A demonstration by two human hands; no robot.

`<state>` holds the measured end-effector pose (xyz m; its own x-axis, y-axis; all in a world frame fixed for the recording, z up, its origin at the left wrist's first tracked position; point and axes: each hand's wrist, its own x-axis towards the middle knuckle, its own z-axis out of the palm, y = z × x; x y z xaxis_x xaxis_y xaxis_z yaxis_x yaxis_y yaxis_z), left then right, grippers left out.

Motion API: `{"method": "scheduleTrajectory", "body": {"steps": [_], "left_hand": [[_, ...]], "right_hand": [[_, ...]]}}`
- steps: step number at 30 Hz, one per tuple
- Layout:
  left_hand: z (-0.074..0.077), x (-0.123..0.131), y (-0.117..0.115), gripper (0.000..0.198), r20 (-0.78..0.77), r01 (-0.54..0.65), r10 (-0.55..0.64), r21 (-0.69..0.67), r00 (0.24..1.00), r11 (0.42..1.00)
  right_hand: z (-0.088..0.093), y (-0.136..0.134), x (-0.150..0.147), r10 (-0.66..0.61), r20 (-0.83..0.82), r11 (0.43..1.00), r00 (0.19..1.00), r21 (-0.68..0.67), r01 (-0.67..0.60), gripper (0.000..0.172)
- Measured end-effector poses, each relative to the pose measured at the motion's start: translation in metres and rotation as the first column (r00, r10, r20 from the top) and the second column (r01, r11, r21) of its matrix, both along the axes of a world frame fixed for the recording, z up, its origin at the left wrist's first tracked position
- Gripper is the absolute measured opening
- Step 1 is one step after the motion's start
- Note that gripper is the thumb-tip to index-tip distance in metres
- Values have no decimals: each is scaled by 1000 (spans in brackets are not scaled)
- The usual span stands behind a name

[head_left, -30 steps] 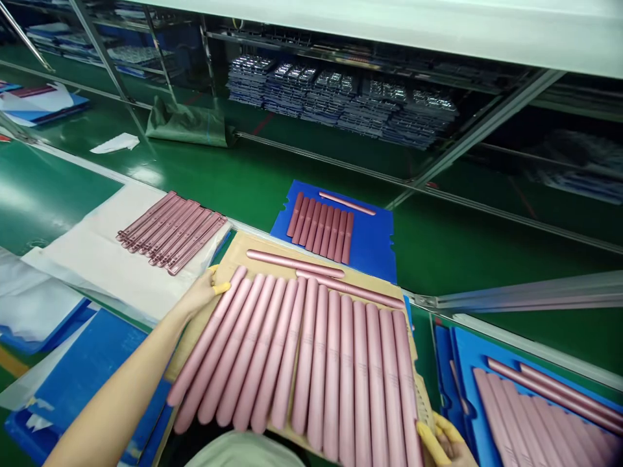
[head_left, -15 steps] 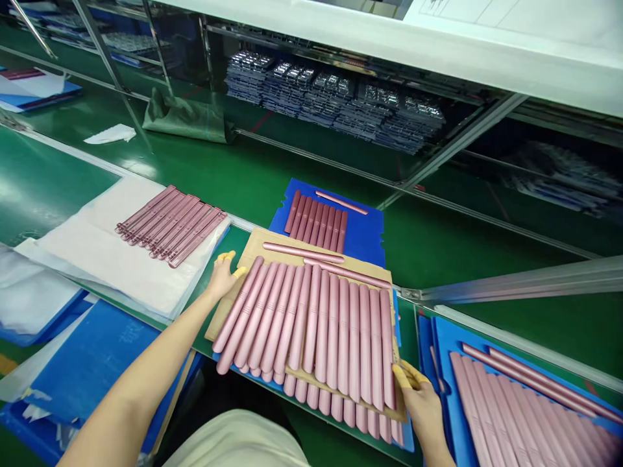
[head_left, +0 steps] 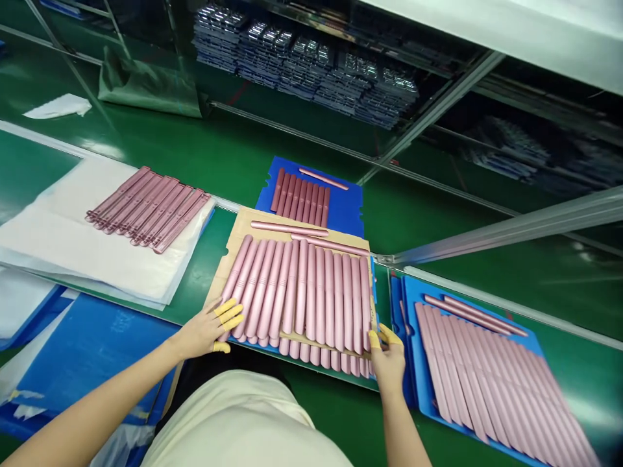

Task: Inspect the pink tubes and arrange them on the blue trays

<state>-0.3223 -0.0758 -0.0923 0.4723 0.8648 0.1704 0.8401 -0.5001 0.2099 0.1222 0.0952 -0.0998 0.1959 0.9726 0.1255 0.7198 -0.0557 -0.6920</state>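
Note:
A row of long pink rounded strips (head_left: 302, 292) lies on a brown cardboard sheet (head_left: 233, 253), with two more strips laid crosswise at its far end. Beneath it, a second layer of pink strips (head_left: 321, 355) shows on a blue board. My left hand (head_left: 207, 331), in yellow finger cots, rests at the near left corner, fingers stretched out against the leftmost strips. At the near right corner my right hand (head_left: 389, 360) is closed on the cardboard's edge, thumb beside the last strip; its fingertips are partly hidden.
Behind lies a blue board (head_left: 345, 211) with darker pink strips. To the right, another blue board (head_left: 413, 292) carries many strips. On the left, slotted pink pieces (head_left: 148, 207) lie on white sheets (head_left: 58, 207). A metal post (head_left: 511, 224) slants in from the right.
My left hand has come from the cardboard's far left side to its near left corner. My right hand stays at the right edge. The view has shifted.

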Motion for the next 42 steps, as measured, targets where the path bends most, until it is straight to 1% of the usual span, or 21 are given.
{"method": "scheduleTrajectory", "body": {"steps": [5, 7, 9, 11, 13, 15, 17, 19, 21, 24, 27, 29, 32, 37, 39, 42], "left_hand": [[-4, -13, 26, 71, -43, -28, 31, 67, 999, 997], [-3, -13, 32, 73, -36, -22, 24, 76, 999, 997], [0, -6, 35, 77, -34, 8, -6, 73, 999, 997], [4, 4, 35, 80, -44, 70, -68, 53, 997, 996], [5, 13, 36, 79, -53, 144, -142, 26, 988, 989], [5, 20, 40, 75, -62, 169, -168, 8, 984, 986], [4, 23, 45, 73, -79, 128, -126, 18, 989, 992], [5, 26, 51, 75, -99, 73, -70, 26, 993, 997], [6, 32, 54, 78, -111, 77, -76, 8, 991, 997], [6, 47, 54, 79, -116, 147, -150, -40, 982, 988], [3, 57, 54, 80, -123, 147, -155, -68, 980, 987], [0, 58, 55, 79, -130, 141, -150, -71, 980, 987], [-3, 53, 58, 73, -142, 151, -158, -60, 977, 987], [-7, 46, 66, 74, -148, 102, -106, -34, 983, 994], [-6, 48, 69, 76, -141, 83, -90, -52, 986, 995], [-2, 52, 71, 79, -99, 113, -123, -106, 987, 988]], "right_hand": [[-3, -10, 0, 53, 16, 998, 998, 30, -53, 49], [-4, -12, 2, 64, 39, 996, 997, 58, -66, 45], [-4, -14, 3, 70, 84, 991, 994, 110, -79, 44], [-2, -18, -1, 83, 131, 981, 988, 165, -104, 42], [3, -27, -15, 137, 192, 958, 972, 224, -180, 39], [10, -42, -38, 250, 296, 900, 922, 279, -334, 36], [17, -58, -67, 380, 410, 808, 829, 289, -514, 41], [23, -72, -98, 477, 473, 725, 741, 266, -636, 49], [25, -80, -127, 546, 509, 655, 665, 235, -718, 54], [21, -76, -158, 640, 558, 564, 527, 124, -816, 60], [14, -62, -174, 704, 583, 493, 406, 11, -870, 68], [10, -55, -178, 716, 596, 461, 364, -11, -887, 68], [6, -55, -177, 707, 618, 437, 343, 0, -900, 62], [0, -62, -177, 685, 629, 443, 367, 40, -896, 56], [0, -62, -179, 681, 629, 444, 374, 52, -895, 54], [5, -63, -180, 701, 600, 459, 385, 33, -888, 53]]}}
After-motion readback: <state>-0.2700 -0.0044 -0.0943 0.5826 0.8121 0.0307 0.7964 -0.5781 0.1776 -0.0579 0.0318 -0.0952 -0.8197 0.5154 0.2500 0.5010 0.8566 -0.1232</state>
